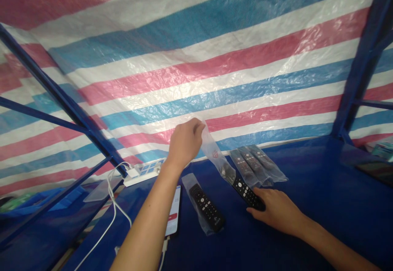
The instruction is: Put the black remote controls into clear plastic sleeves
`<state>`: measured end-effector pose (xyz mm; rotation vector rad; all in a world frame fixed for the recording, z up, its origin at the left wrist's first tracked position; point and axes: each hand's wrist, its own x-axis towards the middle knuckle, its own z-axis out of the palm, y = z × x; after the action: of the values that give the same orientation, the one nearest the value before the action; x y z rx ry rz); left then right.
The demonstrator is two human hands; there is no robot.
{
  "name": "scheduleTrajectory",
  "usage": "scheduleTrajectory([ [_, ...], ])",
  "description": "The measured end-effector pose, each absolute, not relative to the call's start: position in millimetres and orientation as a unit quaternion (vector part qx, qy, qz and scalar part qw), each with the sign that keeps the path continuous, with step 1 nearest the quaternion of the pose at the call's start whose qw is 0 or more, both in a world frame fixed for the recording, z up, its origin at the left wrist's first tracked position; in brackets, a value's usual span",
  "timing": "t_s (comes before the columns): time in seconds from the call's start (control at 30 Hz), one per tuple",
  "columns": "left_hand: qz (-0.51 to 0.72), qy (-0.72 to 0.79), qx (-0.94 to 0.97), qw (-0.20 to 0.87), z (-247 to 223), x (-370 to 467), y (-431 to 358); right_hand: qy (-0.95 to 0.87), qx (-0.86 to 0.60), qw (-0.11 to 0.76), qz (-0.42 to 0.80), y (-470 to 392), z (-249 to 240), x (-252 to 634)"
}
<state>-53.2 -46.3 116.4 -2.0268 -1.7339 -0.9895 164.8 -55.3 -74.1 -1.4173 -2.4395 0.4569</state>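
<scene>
My left hand (186, 143) pinches the upper end of a clear plastic sleeve (214, 152), holding it raised above the blue table. The sleeve's lower end covers the top of a black remote control (245, 191). Around the bottom end of that remote, my right hand (274, 209) is closed, thumb on the near side. Another black remote (206, 207) lies on a second plastic sleeve (190, 181), or partly in it; I cannot tell which. Several sleeved remotes (253, 162) rest side by side behind my right hand.
A phone (174, 211) with its screen lit lies partly behind my left forearm. Farther back is a white power strip (144, 172) with white cables (114, 205) trailing left. Blue metal frame bars (58, 86) and a striped plastic sheet (215, 74) enclose the blue table (310, 181).
</scene>
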Motion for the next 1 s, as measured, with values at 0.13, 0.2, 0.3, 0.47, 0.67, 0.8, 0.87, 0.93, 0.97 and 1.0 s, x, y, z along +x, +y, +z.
scheduleTrajectory([
  [0.13,-0.477,-0.546,-0.687,0.053,138,-90,-43,-0.842,-0.502,0.121,0.154,-54,-71,168],
  [0.2,-0.515,-0.541,-0.664,-0.039,131,-110,-31,-0.834,-0.518,0.117,0.149,-53,-69,169],
  [0.3,-0.438,-0.609,-0.639,-0.171,89,-130,-6,-0.816,-0.544,0.127,0.147,-50,-66,170],
  [0.47,-0.285,-0.657,-0.660,-0.227,-11,-132,20,-0.796,-0.564,0.152,0.156,-45,-64,171],
  [0.67,-0.190,-0.670,-0.692,-0.190,-60,-135,29,-0.813,-0.543,0.149,0.149,-48,-62,160],
  [0.8,-0.168,-0.665,-0.709,-0.164,-62,-144,32,-0.838,-0.516,0.109,0.139,-54,-52,142],
  [0.87,-0.159,-0.664,-0.715,-0.153,-62,-147,32,-0.845,-0.510,0.090,0.131,-56,-47,132],
  [0.93,-0.151,-0.665,-0.718,-0.139,-63,-149,30,-0.848,-0.508,0.077,0.129,-57,-42,122],
  [0.97,-0.147,-0.667,-0.718,-0.132,-63,-149,29,-0.849,-0.507,0.071,0.130,-58,-41,117],
  [1.0,-0.143,-0.670,-0.718,-0.124,-63,-149,28,-0.849,-0.507,0.065,0.132,-59,-40,112],
])
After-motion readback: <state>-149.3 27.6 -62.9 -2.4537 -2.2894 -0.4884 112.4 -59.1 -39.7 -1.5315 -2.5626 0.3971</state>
